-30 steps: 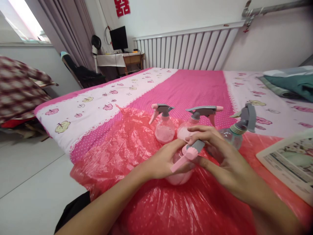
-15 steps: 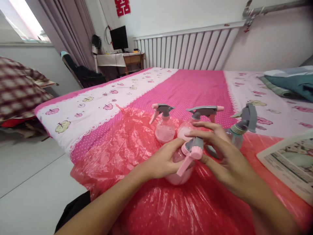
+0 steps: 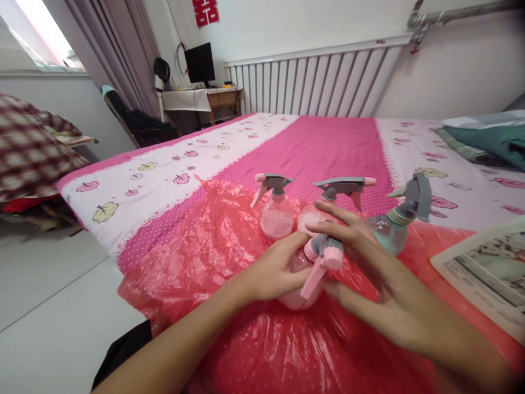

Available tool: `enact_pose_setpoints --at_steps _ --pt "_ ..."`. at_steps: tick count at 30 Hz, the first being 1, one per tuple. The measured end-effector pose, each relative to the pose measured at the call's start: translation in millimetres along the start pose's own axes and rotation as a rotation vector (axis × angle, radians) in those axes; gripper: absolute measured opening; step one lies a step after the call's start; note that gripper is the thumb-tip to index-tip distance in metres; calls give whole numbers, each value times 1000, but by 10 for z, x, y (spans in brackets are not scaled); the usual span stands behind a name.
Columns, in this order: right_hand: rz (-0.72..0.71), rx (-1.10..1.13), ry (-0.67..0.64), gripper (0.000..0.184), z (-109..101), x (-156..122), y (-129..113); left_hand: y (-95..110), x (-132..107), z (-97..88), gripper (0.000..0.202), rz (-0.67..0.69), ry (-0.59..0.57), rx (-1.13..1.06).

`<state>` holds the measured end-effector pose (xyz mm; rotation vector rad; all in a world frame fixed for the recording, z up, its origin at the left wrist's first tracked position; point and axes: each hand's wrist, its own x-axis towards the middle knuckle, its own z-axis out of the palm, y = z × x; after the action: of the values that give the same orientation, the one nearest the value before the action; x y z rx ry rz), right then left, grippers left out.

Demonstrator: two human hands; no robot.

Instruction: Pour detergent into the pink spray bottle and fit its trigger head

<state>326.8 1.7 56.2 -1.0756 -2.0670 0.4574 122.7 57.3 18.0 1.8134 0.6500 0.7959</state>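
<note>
My left hand (image 3: 283,268) is wrapped around the clear round body of a spray bottle (image 3: 301,300) with a pink collar, pink trigger and grey head. Beside that sprayer head, my right hand (image 3: 381,273) has its fingers spread; the fingertips reach behind the head and the thumb is low near the trigger. Whether a fingertip touches the head I cannot tell. Just behind stand two similar bottles: a pink-and-grey spray bottle (image 3: 276,219) on the left and another spray bottle (image 3: 307,218), partly hidden by my right fingers. A green-collared spray bottle (image 3: 391,235) stands to the right.
The bottles stand on a crinkled red plastic sheet (image 3: 184,262) over a pink patterned bed (image 3: 336,142). A printed board or bag (image 3: 488,273) lies at the right, below folded cloths (image 3: 488,139). A radiator (image 3: 315,82), desk (image 3: 223,99) and monitor (image 3: 199,64) are behind.
My right fingers have spread, with the thumb moving down and away from the sprayer head. The head has turned slightly to the right. My left hand stays around the bottle.
</note>
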Motion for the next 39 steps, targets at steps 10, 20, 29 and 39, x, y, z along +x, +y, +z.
enact_pose_setpoints --at_steps 10,20,29,39 --pt "58 103 159 24 123 110 -94 -46 11 -30 43 44 -25 80" --pt "34 -35 183 33 -48 58 0 17 -18 -21 46 -9 11 121" --pt "195 -33 311 32 -193 -22 201 26 -2 -30 43 21 6 128" --pt "306 -93 401 36 -71 32 210 43 -12 -49 52 23 -26 98"
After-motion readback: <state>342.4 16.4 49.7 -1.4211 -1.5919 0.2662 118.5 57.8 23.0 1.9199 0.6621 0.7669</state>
